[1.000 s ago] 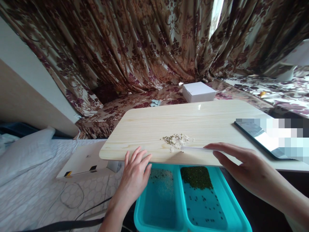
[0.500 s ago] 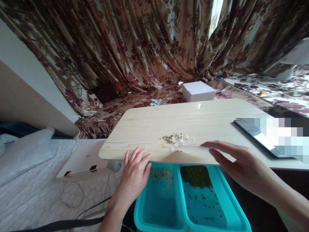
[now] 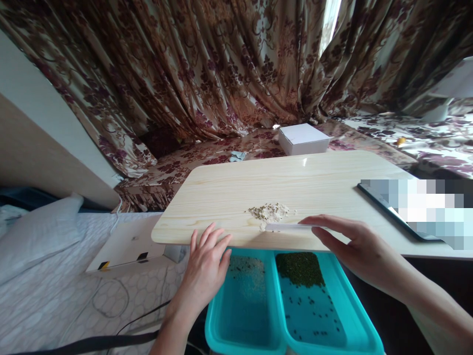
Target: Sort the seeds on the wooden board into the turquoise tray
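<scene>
A small heap of pale grains mixed with green beans lies on the wood-grain tabletop. My right hand pinches a thin whitish strip, whose far end reaches the near side of the heap. With fingers spread, my left hand rests on the front edge of the table and holds nothing. Under that edge are two turquoise bins. The left bin has a scatter of pale grains and a few dark ones. Dark green beans are massed at the back of the right bin, with loose ones nearer.
A dark-edged tablet-like slab, partly blurred out, lies on the table's right. Behind the table stand a white box and a pale blue cloth. To the left, a large flat white box lies on the bed.
My right hand has shifted slightly left and toward me, drawing the strip along the near side of the heap. My left hand stays in place.
</scene>
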`<state>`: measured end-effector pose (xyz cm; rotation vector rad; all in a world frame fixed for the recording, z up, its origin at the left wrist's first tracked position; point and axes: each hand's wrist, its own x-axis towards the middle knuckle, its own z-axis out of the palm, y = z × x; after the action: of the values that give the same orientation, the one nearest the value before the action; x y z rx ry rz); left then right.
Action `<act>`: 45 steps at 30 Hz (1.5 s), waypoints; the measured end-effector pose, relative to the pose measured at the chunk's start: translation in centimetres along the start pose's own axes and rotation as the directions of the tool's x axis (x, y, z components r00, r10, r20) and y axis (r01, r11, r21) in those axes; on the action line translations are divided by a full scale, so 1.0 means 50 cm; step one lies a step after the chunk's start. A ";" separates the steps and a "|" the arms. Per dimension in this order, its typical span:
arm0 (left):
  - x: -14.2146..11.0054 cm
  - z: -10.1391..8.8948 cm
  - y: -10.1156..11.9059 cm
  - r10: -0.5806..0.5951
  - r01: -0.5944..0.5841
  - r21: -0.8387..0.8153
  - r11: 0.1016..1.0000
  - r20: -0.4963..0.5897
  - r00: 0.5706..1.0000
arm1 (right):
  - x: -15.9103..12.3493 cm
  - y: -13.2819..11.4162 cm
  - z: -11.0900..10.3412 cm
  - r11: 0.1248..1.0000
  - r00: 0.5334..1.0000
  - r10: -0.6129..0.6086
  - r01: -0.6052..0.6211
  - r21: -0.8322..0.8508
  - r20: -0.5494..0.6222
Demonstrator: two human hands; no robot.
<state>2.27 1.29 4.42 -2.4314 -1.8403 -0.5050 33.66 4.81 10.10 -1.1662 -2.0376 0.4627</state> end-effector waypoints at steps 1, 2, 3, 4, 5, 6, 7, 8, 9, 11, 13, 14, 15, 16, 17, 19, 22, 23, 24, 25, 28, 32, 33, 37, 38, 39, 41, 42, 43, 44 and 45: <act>0.000 0.000 0.000 0.001 -0.001 0.004 1.000 0.002 1.000 | 0.001 0.000 -0.001 1.000 1.000 0.003 -0.003 0.003 0.000; 0.001 0.000 0.000 0.002 -0.002 0.009 1.000 0.005 1.000 | 0.002 0.001 -0.001 1.000 1.000 0.009 -0.009 0.008 -0.001; 0.001 0.000 0.000 0.003 -0.003 0.013 1.000 0.006 1.000 | 0.002 0.001 -0.001 1.000 1.000 0.019 -0.019 0.015 -0.002; 0.001 0.000 -0.001 0.005 -0.005 0.017 1.000 0.007 1.000 | 0.003 0.002 -0.001 0.999 1.000 0.030 -0.030 0.027 -0.002; 0.001 0.000 -0.001 0.005 -0.006 0.019 1.000 0.007 1.000 | 0.004 0.004 0.000 0.998 0.999 0.040 -0.040 0.039 0.001; 0.000 0.001 -0.001 0.006 -0.006 0.021 1.000 0.006 1.000 | 0.005 0.006 0.000 0.998 0.999 0.043 -0.043 0.049 0.005; 0.000 0.002 -0.001 0.005 -0.005 0.022 1.000 0.004 1.000 | 0.005 0.008 0.002 0.998 0.999 0.040 -0.041 0.053 0.007; -0.001 0.003 -0.001 0.004 -0.004 0.022 1.000 0.002 1.000 | 0.006 0.011 0.003 0.998 0.999 0.034 -0.034 0.052 0.008; -0.001 0.003 -0.001 0.005 -0.005 0.022 1.000 0.002 1.000 | 0.006 0.014 0.004 0.998 1.000 0.027 -0.028 0.048 0.010; -0.002 0.005 -0.002 0.009 -0.009 0.023 1.000 0.004 1.000 | 0.007 0.018 0.006 0.999 1.000 0.024 -0.024 0.041 0.017; -0.003 0.006 -0.002 0.012 -0.012 0.026 1.000 0.007 1.000 | 0.007 0.021 0.006 0.998 0.999 0.035 -0.036 0.046 0.031; -0.003 0.006 -0.003 0.012 -0.013 0.027 1.000 0.008 1.000 | 0.006 0.021 0.006 0.998 0.999 0.040 -0.041 0.051 0.037; -0.003 0.006 -0.003 0.012 -0.012 0.028 1.000 0.008 1.000 | 0.006 0.022 0.005 0.997 0.998 0.045 -0.047 0.054 0.043; -0.002 0.005 -0.004 0.011 -0.011 0.029 1.000 0.007 1.000 | 0.006 0.022 0.005 0.997 0.998 0.049 -0.052 0.056 0.050; -0.002 0.005 -0.004 0.011 -0.012 0.029 1.000 0.006 1.000 | 0.006 0.023 0.004 0.997 0.997 0.052 -0.055 0.057 0.058; -0.002 0.004 -0.005 0.012 -0.012 0.028 1.000 0.004 1.000 | 0.006 0.025 0.003 0.997 0.996 0.053 -0.058 0.059 0.076; -0.003 0.004 -0.005 0.011 -0.011 0.025 1.000 0.003 1.000 | 0.008 0.026 0.002 0.996 0.994 0.046 -0.053 0.067 0.094; -0.003 0.004 -0.005 0.009 -0.009 0.023 1.000 0.002 1.000 | 0.009 0.026 0.002 0.996 0.994 0.044 -0.051 0.071 0.096; -0.003 0.005 -0.005 0.008 -0.008 0.020 1.000 0.000 1.000 | 0.010 0.025 0.001 0.996 0.994 0.044 -0.052 0.075 0.095; -0.003 0.005 -0.004 0.007 -0.006 0.017 1.000 -0.003 1.000 | 0.011 0.023 0.000 0.996 0.995 0.045 -0.052 0.078 0.091; -0.003 0.007 -0.003 0.000 0.000 0.013 1.000 -0.011 1.000 | 0.014 0.017 -0.005 0.996 0.996 0.042 -0.048 0.079 0.084; -0.002 0.007 -0.002 0.002 -0.002 0.019 1.000 -0.016 1.000 | 0.012 0.014 -0.016 0.993 0.992 0.051 -0.062 0.097 0.117; -0.002 0.007 -0.002 0.005 -0.004 0.021 1.000 -0.017 1.000 | 0.010 0.014 -0.019 0.992 0.990 0.056 -0.070 0.104 0.128; -0.002 0.007 -0.002 0.009 -0.008 0.030 1.000 -0.019 1.000 | -0.004 0.013 -0.043 0.990 0.985 0.054 -0.074 0.116 0.164; -0.002 0.007 -0.001 0.010 -0.009 0.033 0.999 -0.020 1.000 | -0.009 0.011 -0.051 0.992 0.986 0.042 -0.060 0.111 0.164; -0.002 0.007 -0.001 0.011 -0.010 0.036 0.999 -0.020 1.000 | -0.014 0.010 -0.060 0.994 0.987 0.027 -0.043 0.100 0.157; -0.001 0.007 -0.002 0.013 -0.012 0.038 0.999 -0.021 1.000 | -0.022 0.005 -0.075 0.997 0.993 -0.008 -0.001 0.073 0.120; 0.000 0.007 -0.002 0.013 -0.012 0.038 0.999 -0.021 1.000 | -0.026 0.002 -0.081 0.998 0.996 -0.026 0.021 0.058 0.088; 0.000 0.007 -0.003 0.013 -0.013 0.037 0.999 -0.020 1.000 | -0.028 0.001 -0.085 0.998 0.998 -0.046 0.044 0.042 0.048; 0.000 0.007 -0.003 0.014 -0.013 0.037 0.999 -0.018 1.000 | -0.028 0.000 -0.087 0.998 0.998 -0.063 0.063 0.021 0.000; -0.001 0.007 -0.004 0.013 -0.013 0.038 0.999 -0.017 1.000 | -0.028 0.001 -0.086 0.997 0.995 -0.081 0.081 -0.003 -0.051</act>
<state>2.16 1.39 4.06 -2.4056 -1.8091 -0.4848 37.33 3.43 12.38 -1.0809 -2.0322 0.3887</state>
